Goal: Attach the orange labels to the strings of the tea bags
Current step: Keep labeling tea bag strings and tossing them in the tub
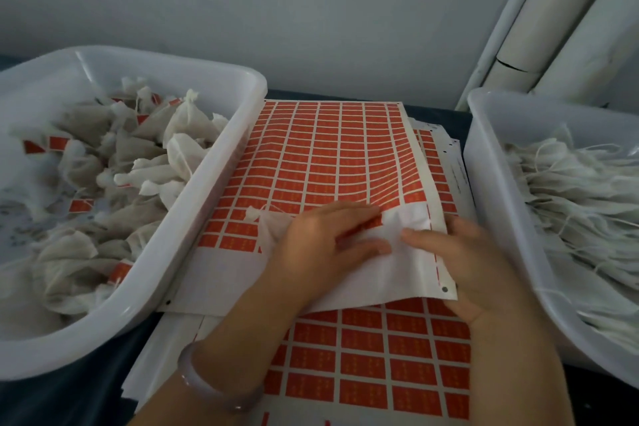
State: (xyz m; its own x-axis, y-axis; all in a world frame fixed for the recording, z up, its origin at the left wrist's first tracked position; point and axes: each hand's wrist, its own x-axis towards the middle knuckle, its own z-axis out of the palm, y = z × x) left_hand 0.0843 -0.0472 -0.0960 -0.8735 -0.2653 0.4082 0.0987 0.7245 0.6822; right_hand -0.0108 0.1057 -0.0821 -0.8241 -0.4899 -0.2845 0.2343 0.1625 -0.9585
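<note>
hands at the label sheet: left flat on a tea bag, right grip unclear

the left hand (321,239) lies palm down on the top label sheet (328,156). its fingers (359,209) are stretched out nearly straight and close together, and press flat. the thumb (373,248) is spread away from them, with a strip of orange labels (356,228) showing in the gap. whether any label is pinched there cannot be told.

one tea bag (268,230) lies on the sheet under the heel of this hand. its gathered top pokes out to the left and its string (276,207) loops over the printed rows just beyond the knuckles.

the right hand (463,259) sits over the right edge of the same sheet. one digit (422,237) reaches leftward across the wrinkled bare backing (397,221), its tip just beside the left thumb. the other fingertips are hidden at the sheet edge, so it cannot be told whether this hand grips the sheet or only rests on it.

a lower label sheet (380,349) lies under both forearms. a pale bracelet (207,387) is on the left wrist.

the left tub (214,162) holds tea bags carrying orange tags. the right tub (491,204) holds plain bags with loose white strings
</note>
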